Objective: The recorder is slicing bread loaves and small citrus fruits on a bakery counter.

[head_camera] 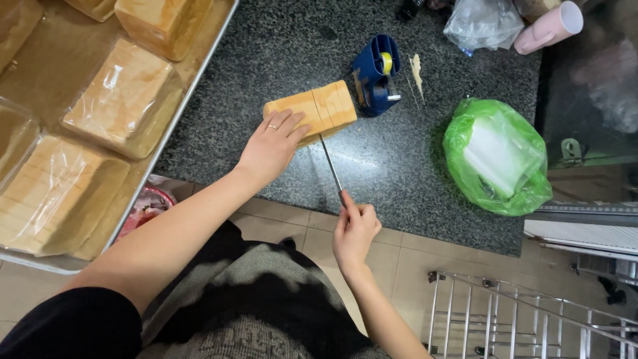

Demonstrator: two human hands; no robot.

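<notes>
I press the left hand (271, 145) flat on the loaf (312, 112); my right hand (354, 229) clenches the knife (331, 166), probably mid-slice; I saw level.

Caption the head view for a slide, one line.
Left hand steadies a sliced golden bread loaf on a dark speckled granite counter while right hand holds a long thin knife.

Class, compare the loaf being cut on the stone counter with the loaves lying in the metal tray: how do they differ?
The loaf on the counter is bare; the tray loaves sit in clear bags. The counter loaf is steadied by the left hand while the right hand holds a knife against it; the tray loaves lie untouched. Both are golden, block-shaped bread.
</notes>
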